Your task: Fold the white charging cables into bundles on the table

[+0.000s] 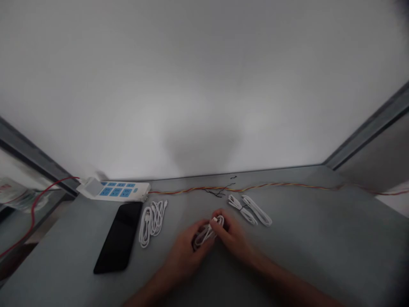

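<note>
Operator body, visible components: a left hand [183,251] and a right hand [231,236], both bare, each consisting of a broad palm section and jointed fingers [220,217]. The left forearm [150,285] and right forearm [281,277] are also bare. Each widens from the wrist and continues past the lower edge of the view. Fine surface detail, including fingernails and skin texture, is blurred and too dim to resolve.

White cable [204,236] half-hidden between hands [187,251] [231,234]
</note>
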The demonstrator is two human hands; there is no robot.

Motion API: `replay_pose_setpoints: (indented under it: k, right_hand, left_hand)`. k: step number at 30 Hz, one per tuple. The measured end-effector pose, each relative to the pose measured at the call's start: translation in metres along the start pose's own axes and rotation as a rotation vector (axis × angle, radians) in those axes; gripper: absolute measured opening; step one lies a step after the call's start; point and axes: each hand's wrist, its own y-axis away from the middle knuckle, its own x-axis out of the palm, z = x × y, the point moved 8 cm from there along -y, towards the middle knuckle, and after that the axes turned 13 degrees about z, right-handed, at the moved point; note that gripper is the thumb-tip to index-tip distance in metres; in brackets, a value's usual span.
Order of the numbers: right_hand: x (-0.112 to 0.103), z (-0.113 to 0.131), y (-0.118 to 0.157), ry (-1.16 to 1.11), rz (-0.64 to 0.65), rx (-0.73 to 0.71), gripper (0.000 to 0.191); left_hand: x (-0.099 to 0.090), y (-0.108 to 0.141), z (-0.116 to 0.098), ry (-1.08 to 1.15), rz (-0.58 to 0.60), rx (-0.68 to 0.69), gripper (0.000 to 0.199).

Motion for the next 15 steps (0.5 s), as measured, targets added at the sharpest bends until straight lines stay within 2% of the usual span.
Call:
replay_pose_setpoints:
  k: [3, 7, 13, 15]
  right_hand:
    - [-0.001, 0.0, -0.001, -0.041, 0.002, -0.014, 0.013]
    - [0.0, 0.0, -0.002, -0.001, 0.019, 0.003, 0.017]
    - [-0.007, -0.005, -0.003, 0.126, -0.04, 0.037, 0.018]
    - [-0.007, -0.005, -0.004, 0.135, -0.037, 0.044, 0.019]
  left_hand:
    - [-0.005, -0.002, 0.0, 0.037, -0.026, 0.021, 0.038]
    - [-0.002, -0.003, -0.005, 0.038, 0.006, 0.108, 0.036]
    - [0.011, -0.004, 0.008, 0.202, 0.147, -0.041, 0.046]
    - [0.01, -0.003, 0.007, 0.133, 0.133, -0.016, 0.045]
